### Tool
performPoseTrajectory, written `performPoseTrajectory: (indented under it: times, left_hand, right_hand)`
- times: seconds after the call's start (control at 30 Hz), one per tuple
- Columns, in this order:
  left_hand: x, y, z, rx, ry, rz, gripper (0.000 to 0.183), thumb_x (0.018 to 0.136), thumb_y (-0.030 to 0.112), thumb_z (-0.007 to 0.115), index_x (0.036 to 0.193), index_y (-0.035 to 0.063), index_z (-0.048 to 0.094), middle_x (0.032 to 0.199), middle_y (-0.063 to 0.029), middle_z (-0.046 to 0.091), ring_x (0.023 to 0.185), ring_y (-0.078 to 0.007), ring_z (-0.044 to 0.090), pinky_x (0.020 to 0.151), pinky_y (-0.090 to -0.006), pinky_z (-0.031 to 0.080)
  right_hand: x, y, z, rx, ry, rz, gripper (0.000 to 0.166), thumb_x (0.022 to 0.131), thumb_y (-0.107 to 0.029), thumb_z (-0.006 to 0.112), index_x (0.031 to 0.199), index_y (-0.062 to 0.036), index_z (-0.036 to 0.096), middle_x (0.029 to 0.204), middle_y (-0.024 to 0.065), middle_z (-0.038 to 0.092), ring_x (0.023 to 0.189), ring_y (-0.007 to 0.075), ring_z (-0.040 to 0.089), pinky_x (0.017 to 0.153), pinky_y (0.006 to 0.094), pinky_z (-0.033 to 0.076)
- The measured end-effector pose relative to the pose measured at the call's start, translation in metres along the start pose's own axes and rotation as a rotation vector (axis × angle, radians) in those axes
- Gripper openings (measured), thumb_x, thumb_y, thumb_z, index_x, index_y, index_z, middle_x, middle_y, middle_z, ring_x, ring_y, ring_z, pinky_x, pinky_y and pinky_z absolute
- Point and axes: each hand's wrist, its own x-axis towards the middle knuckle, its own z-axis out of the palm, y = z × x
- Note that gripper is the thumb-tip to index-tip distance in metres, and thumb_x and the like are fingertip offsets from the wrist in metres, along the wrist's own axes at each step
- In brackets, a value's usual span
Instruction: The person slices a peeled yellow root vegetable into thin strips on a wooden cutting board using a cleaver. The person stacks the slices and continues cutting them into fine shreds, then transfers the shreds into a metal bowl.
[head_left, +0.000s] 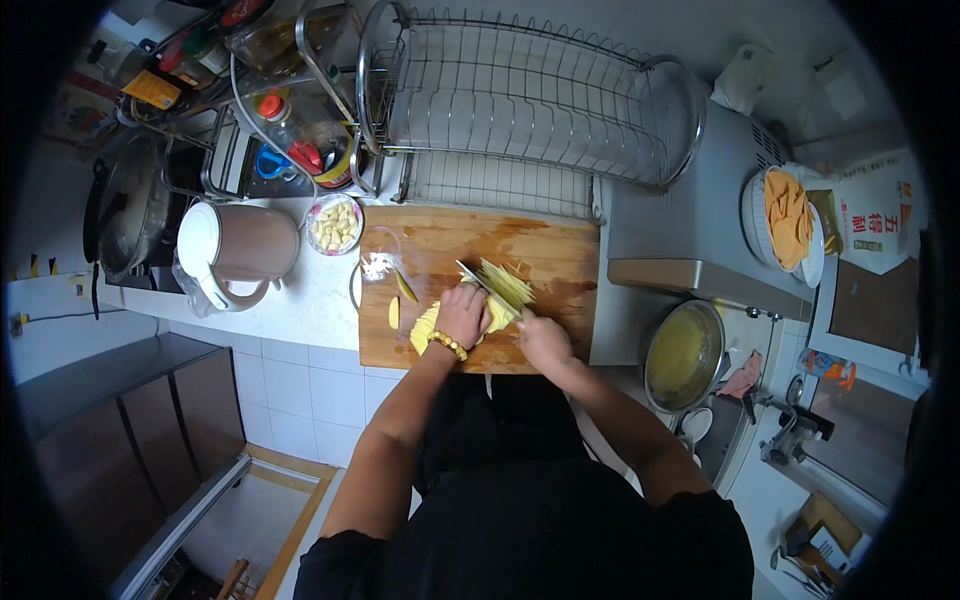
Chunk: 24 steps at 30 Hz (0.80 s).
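Observation:
My right hand (545, 343) grips the handle of a kitchen knife (495, 291), seen almost edge-on, its blade slanting up and to the left. My left hand (461, 316), with a yellow bead bracelet at the wrist, presses with bent fingers on a fanned row of pale yellow slices (424, 330), apparently potato. The blade stands just right of those fingers. On its far side lies a heap of thin shreds (506, 283). All of this is on a wooden cutting board (555, 247). Two loose offcuts, one (394, 313) flat and one (406, 286) slanted, lie at the left.
A bowl of peeled garlic cloves (334, 225) and a white-lidded pitcher (240, 251) stand left of the board. Behind it is a wire dish rack (525, 97). To the right, a metal basin (685, 356) with yellowish contents sits by the tap (787, 431), below a grey appliance (660, 225).

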Motion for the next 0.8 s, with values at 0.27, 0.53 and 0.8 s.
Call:
performPoseTrajectory:
  times: [0.27, 0.53, 0.8]
  left_hand:
    - [-0.004, -0.002, -0.001, -0.008, 0.004, -0.005, 0.033, 0.074, 0.013, 0.068, 0.103, 0.0018, 0.059, 0.102, -0.0146, 0.057, 0.096, -0.0324, 0.054, 0.084, -0.0432, 0.042]
    - [0.002, 0.002, -0.004, 0.01, 0.024, -0.003, 0.034, 0.073, 0.016, 0.068, 0.103, 0.0035, 0.059, 0.103, -0.0128, 0.057, 0.097, -0.0309, 0.054, 0.083, -0.0432, 0.041]
    - [-0.013, -0.001, -0.005, 0.071, -0.057, 0.021, 0.034, 0.075, 0.017, 0.066, 0.106, 0.0035, 0.06, 0.104, -0.0116, 0.058, 0.1, -0.0298, 0.054, 0.086, -0.0423, 0.042]
  right_hand:
    - [-0.002, -0.013, -0.028, 0.045, -0.047, -0.029, 0.016, 0.093, -0.016, 0.054, 0.097, -0.0008, 0.056, 0.077, 0.0245, 0.064, 0.075, 0.045, 0.062, 0.067, 0.054, 0.048]
    - [0.002, -0.002, 0.007, 0.062, 0.063, 0.007, 0.017, 0.093, -0.019, 0.055, 0.098, -0.003, 0.056, 0.076, 0.023, 0.065, 0.074, 0.0436, 0.064, 0.066, 0.0552, 0.048]
    - [-0.002, -0.009, -0.008, 0.058, 0.027, -0.009, 0.018, 0.093, -0.019, 0.054, 0.1, -0.0023, 0.056, 0.075, 0.0242, 0.064, 0.074, 0.0447, 0.063, 0.068, 0.0553, 0.048]
